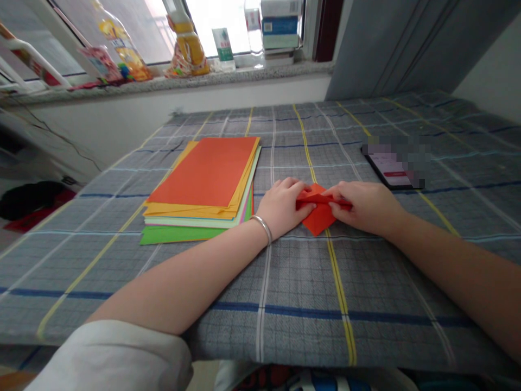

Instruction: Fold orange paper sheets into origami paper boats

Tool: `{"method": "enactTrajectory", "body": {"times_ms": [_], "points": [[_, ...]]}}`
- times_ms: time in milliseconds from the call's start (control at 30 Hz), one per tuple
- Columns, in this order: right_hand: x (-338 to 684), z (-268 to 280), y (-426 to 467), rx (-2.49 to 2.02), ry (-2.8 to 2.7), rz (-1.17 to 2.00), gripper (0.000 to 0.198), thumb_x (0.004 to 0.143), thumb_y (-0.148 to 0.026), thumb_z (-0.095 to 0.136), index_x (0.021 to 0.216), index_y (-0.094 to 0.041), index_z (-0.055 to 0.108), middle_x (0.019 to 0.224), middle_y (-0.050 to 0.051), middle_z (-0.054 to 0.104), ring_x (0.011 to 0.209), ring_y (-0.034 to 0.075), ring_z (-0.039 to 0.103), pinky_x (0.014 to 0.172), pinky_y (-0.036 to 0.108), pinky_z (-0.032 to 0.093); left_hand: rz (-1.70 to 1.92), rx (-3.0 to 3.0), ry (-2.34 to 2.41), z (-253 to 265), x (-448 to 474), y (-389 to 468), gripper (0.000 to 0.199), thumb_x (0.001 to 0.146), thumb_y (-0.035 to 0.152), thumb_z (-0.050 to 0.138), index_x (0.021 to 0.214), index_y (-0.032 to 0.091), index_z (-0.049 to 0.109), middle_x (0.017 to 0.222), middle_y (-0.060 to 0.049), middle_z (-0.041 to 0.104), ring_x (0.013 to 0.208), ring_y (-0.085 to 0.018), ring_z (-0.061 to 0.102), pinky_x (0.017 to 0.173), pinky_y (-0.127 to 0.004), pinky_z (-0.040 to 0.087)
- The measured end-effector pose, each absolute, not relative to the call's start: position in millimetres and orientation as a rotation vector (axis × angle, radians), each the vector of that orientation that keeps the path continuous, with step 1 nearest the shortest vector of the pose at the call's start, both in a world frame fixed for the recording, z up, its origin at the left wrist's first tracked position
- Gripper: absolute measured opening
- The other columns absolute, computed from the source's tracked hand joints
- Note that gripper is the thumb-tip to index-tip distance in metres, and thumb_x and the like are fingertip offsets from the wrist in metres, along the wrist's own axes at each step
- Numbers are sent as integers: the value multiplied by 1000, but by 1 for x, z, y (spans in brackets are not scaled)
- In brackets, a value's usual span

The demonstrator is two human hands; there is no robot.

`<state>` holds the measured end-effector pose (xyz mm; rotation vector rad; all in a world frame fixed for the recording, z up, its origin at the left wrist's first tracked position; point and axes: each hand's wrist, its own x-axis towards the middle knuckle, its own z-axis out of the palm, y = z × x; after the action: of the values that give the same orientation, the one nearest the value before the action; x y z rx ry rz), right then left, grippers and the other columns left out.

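Observation:
A folded piece of orange-red paper [318,218] lies on the checked cloth between my hands, one corner pointing toward me. A raised fold runs across its middle. My left hand [287,205] pinches the left end of that fold between thumb and fingers; a silver bangle circles the wrist. At the other end, my right hand [358,203] grips the fold with thumb and forefinger. The fingers cover both ends of the paper.
Left of my hands lies a stack of coloured paper [207,174], orange on top. A phone [388,167] rests at the right on the checked tablecloth [301,288]. Bottles, a tube [223,46] and boxes [280,24] stand on the windowsill behind.

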<state>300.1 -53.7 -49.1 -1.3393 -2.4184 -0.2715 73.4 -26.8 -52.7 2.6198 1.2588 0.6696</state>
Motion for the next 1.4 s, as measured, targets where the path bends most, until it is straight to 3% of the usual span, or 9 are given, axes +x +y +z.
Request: {"method": "enactTrajectory", "body": {"times_ms": [167, 300, 433, 600, 800, 933, 1400], "points": [[292, -50, -51, -1344, -2443, -270, 26, 89, -36, 60, 110, -23, 70, 98, 6, 78, 83, 23, 71, 65, 33, 45, 666, 2529, 1253, -52, 77, -25, 42, 86, 31, 70, 125, 20, 60, 123, -9, 65, 113, -25, 63, 100, -40, 49], [290, -53, -48, -1301, -2448, -247, 22, 95, -30, 55, 98, -23, 76, 102, 6, 79, 90, 23, 72, 69, 33, 47, 620, 2486, 1389, -49, 81, -26, 66, 83, 41, 74, 141, 23, 50, 126, -9, 66, 114, -29, 63, 98, -44, 47], [290, -56, -46, -1292, -2372, -177, 24, 94, -28, 54, 100, -23, 77, 101, 5, 79, 88, 22, 72, 71, 33, 48, 604, 2495, 1433, -48, 83, -27, 82, 80, 43, 76, 151, 26, 39, 125, -8, 67, 115, -30, 61, 97, -46, 44], [292, -57, -45, -1343, -2318, -126, 23, 94, -31, 55, 97, -24, 77, 95, 4, 80, 84, 22, 72, 70, 33, 50, 608, 2541, 1446, -48, 83, -29, 78, 79, 43, 75, 148, 27, 44, 127, -8, 66, 116, -32, 58, 98, -47, 43], [291, -54, -48, -1212, -2315, -199, 20, 91, -26, 58, 99, -21, 75, 106, 6, 79, 97, 25, 73, 81, 37, 54, 710, 2456, 1405, -46, 83, -31, 60, 84, 35, 69, 141, 27, 52, 134, -7, 63, 121, -27, 60, 98, -43, 44], [287, -50, -51, -1085, -2405, -302, 20, 93, -26, 57, 99, -19, 75, 112, 7, 78, 100, 26, 73, 81, 37, 54, 710, 2459, 1432, -46, 84, -29, 53, 86, 31, 68, 137, 29, 55, 127, -4, 68, 115, -25, 63, 95, -40, 44], [286, -56, -49, -1089, -2392, -273, 20, 94, -23, 54, 98, -21, 74, 116, 6, 77, 101, 24, 73, 81, 36, 55, 672, 2549, 1508, -48, 86, -28, 67, 82, 38, 72, 145, 31, 49, 121, -4, 70, 113, -29, 61, 94, -42, 40]]}}
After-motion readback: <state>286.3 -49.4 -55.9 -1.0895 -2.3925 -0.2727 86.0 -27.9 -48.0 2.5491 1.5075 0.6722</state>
